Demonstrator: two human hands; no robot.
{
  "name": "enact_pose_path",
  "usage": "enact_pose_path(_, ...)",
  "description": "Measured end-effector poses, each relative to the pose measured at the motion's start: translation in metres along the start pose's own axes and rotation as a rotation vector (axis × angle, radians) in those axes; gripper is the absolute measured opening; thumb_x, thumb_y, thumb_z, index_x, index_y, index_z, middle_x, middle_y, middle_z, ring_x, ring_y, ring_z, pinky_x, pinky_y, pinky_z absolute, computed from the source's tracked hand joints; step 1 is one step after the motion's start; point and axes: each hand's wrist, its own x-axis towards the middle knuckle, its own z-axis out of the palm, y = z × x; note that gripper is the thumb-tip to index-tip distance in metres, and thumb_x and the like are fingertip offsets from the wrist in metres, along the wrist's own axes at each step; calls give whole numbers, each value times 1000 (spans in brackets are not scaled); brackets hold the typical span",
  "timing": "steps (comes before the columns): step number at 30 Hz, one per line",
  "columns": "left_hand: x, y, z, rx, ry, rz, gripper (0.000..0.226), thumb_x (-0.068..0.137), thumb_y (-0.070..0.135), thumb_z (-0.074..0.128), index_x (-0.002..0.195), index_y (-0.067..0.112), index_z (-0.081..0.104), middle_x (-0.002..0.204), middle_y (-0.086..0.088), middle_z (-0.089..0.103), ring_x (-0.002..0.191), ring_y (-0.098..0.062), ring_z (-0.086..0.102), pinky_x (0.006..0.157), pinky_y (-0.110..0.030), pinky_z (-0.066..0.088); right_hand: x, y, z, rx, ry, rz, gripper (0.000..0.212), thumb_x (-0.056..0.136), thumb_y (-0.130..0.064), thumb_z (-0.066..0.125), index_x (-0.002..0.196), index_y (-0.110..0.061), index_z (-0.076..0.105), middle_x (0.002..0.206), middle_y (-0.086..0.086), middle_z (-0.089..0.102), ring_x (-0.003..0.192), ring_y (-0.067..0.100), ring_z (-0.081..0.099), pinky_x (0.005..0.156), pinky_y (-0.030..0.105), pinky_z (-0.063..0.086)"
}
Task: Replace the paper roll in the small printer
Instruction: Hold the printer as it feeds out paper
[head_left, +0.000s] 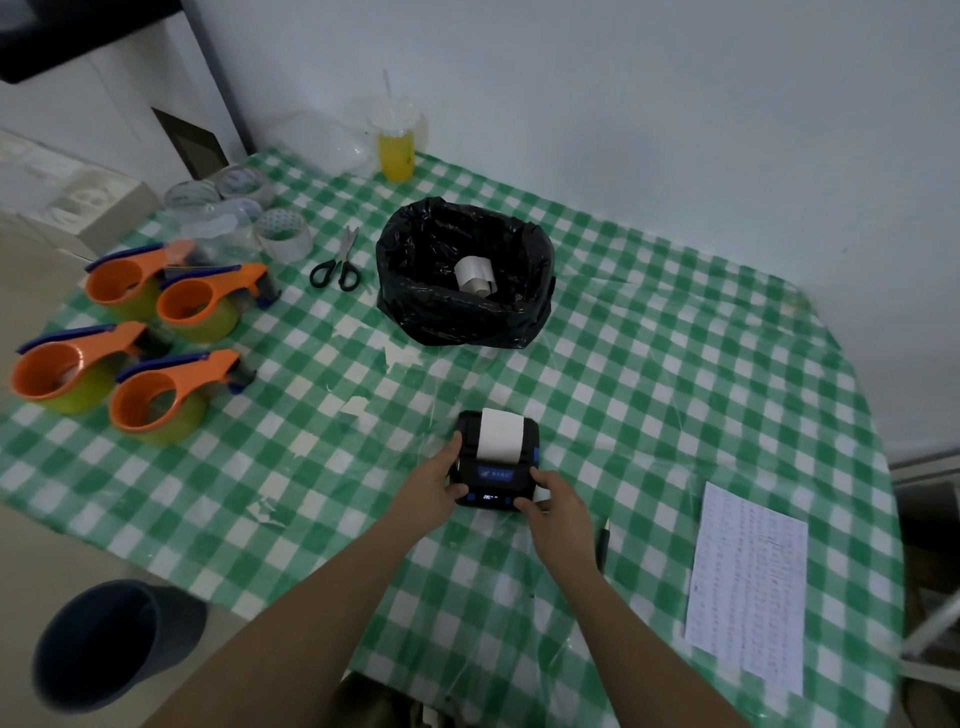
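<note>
A small black printer (493, 475) with blue buttons lies on the green checked tablecloth (649, 364), near the front middle. A white strip of paper (500, 435) comes out of its slot and lies back over its top. My left hand (435, 480) grips the printer's left side. My right hand (556, 506) holds its right front corner, with a bit of white paper showing under the fingers. Behind the printer stands a bin lined with a black bag (462, 275), and a white paper roll (475, 275) lies inside it.
Orange tape dispensers (156, 332) and several tape rolls (283, 234) fill the left side. Scissors (337, 262) lie beside the bin. A printed sheet (748, 587) and a pen (602, 543) lie at the right. A yellow drink cup (397, 143) stands at the back. A dark bucket (111, 644) is on the floor.
</note>
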Motion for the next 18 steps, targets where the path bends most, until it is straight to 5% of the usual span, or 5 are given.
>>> enact_pose_path(18,0,0,-1,6,-15,7,75,91,4,51,148,20,5,152,-8,33,137,-23,36,112,-33,31,-1,1,1,24,7,-2,37,87,-20,63,123,-19,53,120,4,62,81,13,59,71,26,45)
